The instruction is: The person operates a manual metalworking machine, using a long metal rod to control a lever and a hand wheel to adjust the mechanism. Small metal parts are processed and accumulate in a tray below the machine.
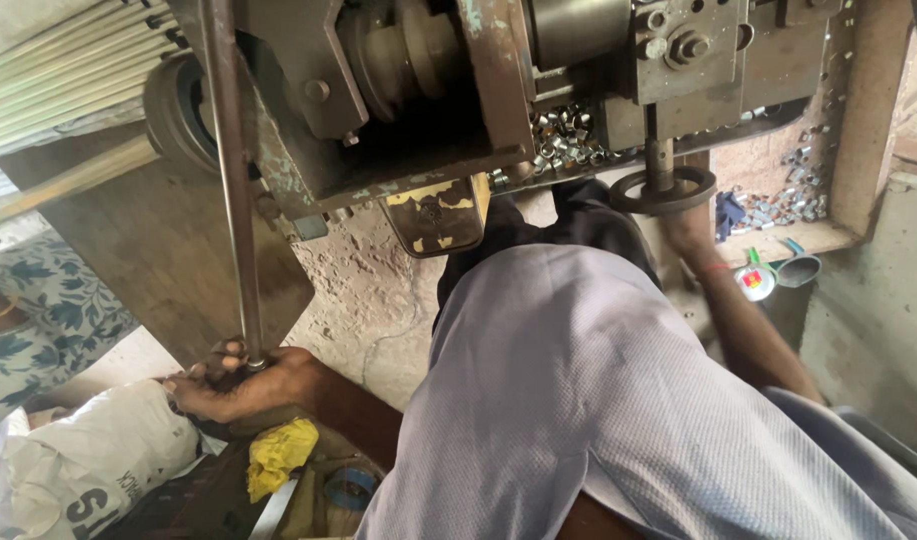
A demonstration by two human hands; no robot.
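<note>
My left hand is closed around the lower end of a long thin metal rod, which runs upward past a worn green-grey machine. My right arm stretches out to a dark round hand wheel on a vertical shaft under the machine. My right hand lies against the wheel's near side, with its fingers hidden behind the rim. A red band circles that wrist. My light blue shirt fills the lower middle of the view.
Several small shiny metal nuts lie in the machine's tray, and more nuts on a ledge at the right. A white sack, a yellow rag and a bundle of rods are on the left. A person in floral cloth sits at far left.
</note>
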